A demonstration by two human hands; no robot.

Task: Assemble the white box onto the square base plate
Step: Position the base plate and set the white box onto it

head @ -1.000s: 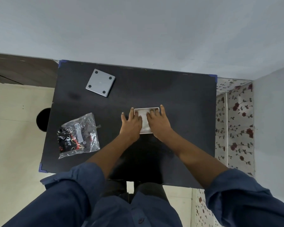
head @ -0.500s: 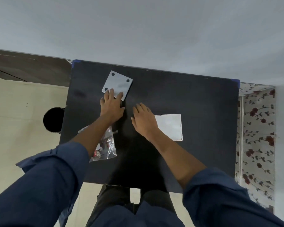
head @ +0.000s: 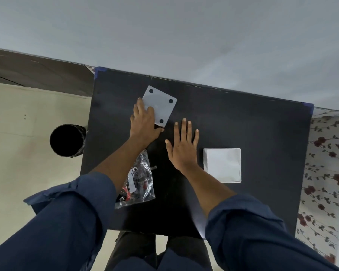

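The square base plate (head: pixel 161 103) is pale grey with dark round holes at its corners and lies flat at the far left of the black table. My left hand (head: pixel 144 122) rests on its near-left corner, fingers over the edge and thumb at the near corner. The white box (head: pixel 223 164) sits alone on the table to the right, apart from both hands. My right hand (head: pixel 182 147) lies flat on the tabletop between plate and box, fingers spread, holding nothing.
A clear plastic bag (head: pixel 140 182) of small parts lies near the table's (head: pixel 252 124) front left, partly under my left forearm. A black round bin (head: pixel 67 140) stands on the floor left of the table. A wall runs along the far edge.
Both hands left the white box, which now lies on the right. My left hand reached the base plate and has slid further onto its corner; my right hand spread flat on the table.
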